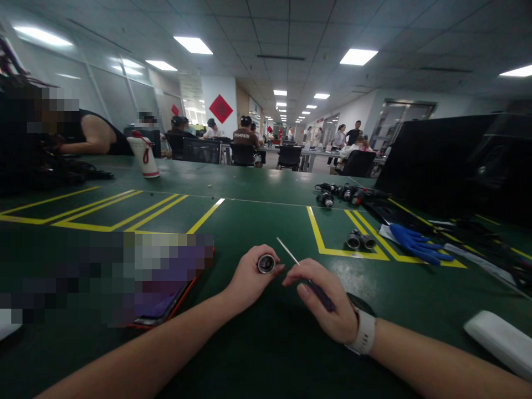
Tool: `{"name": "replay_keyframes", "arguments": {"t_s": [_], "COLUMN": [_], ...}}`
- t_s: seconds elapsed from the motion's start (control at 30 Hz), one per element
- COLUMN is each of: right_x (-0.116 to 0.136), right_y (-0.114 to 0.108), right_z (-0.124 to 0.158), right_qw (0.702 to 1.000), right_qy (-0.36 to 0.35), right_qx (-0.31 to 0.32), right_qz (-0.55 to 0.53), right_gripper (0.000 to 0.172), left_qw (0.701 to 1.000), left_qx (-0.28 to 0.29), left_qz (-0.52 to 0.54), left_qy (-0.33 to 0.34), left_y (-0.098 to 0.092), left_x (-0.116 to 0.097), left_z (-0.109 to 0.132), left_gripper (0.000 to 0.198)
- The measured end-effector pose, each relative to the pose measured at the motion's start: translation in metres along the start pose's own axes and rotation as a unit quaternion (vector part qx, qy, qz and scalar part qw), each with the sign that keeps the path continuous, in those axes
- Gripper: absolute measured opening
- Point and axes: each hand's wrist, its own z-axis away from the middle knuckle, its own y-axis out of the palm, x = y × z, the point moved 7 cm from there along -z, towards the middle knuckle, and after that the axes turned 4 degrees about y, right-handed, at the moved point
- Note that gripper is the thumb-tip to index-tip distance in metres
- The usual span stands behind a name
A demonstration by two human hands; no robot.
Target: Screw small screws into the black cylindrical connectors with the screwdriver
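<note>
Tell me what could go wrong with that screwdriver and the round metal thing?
The thin tip of the screwdriver is near the bare left hand, so a slip might poke it. Only that hand holds the round metal part, so a bump could perhaps knock it loose.

Head camera is looking forward and down from wearer's own viewpoint, facing across green table (266,221); left hand (249,277) and right hand (333,285) are showing close up, below centre; ceiling (307,27) is filling top, receding far back.
</note>
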Motion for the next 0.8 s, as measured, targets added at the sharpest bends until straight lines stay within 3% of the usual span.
{"name": "replay_keyframes", "arguments": {"t_s": [0.1,0.23,0.53,0.8], "right_x": [0.008,0.007,0.002,0.001], "right_y": [0.001,0.003,0.012,0.013], "right_z": [0.001,0.001,0.006,0.004], "right_qw": [0.999,0.999,0.995,0.993], "right_qy": [-0.037,-0.017,0.000,0.023], "right_qx": [0.010,0.003,0.027,0.032], "right_qz": [0.010,0.039,0.098,0.113], "right_gripper": [0.024,0.023,0.020,0.016], "left_qw": [1.000,0.999,0.994,0.987], "left_qx": [-0.007,-0.023,0.026,0.038], "left_qz": [0.008,-0.040,-0.108,-0.155], "left_qy": [-0.015,-0.027,0.007,0.028], "left_y": [-0.001,-0.005,0.001,0.004], "left_x": [0.004,0.007,-0.002,-0.003], "left_z": [-0.002,-0.003,-0.003,0.001], "left_gripper": [0.016,0.015,0.011,0.012]}}
